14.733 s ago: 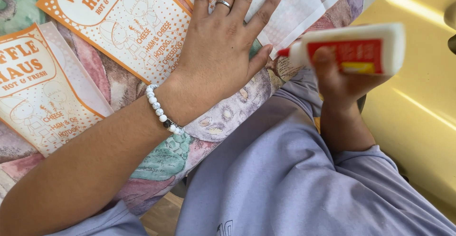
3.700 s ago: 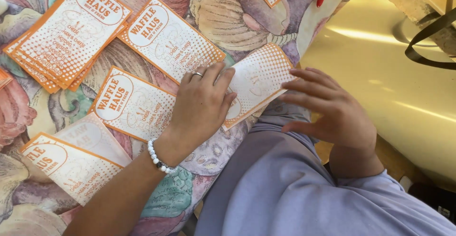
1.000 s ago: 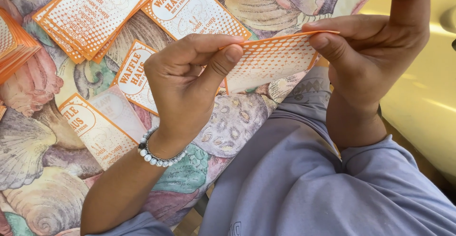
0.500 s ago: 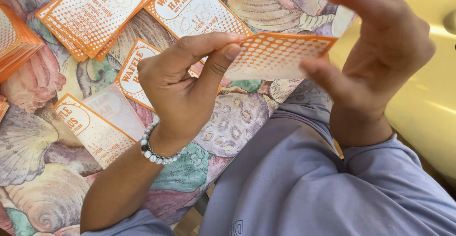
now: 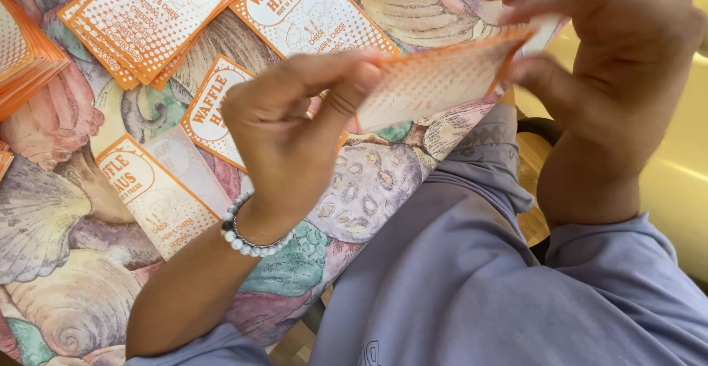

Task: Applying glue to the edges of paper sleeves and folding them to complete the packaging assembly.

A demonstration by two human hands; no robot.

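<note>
A big cloth with shell pictures [image 5: 44,218] covers the table. Orange and white paper bags [image 5: 158,12] lie flat on it in piles. You hold one orange dotted bag [image 5: 435,78] up above the cloth. Your left hand [image 5: 284,126] pinches its left end. Your right hand [image 5: 605,56] pinches its right end. A bead bracelet [image 5: 247,237] sits on your left wrist.

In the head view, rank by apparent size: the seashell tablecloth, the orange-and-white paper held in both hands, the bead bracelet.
1. seashell tablecloth
2. orange-and-white paper, pinched by left hand and right hand; raised nearer the camera, so it looks enlarged
3. bead bracelet
</note>
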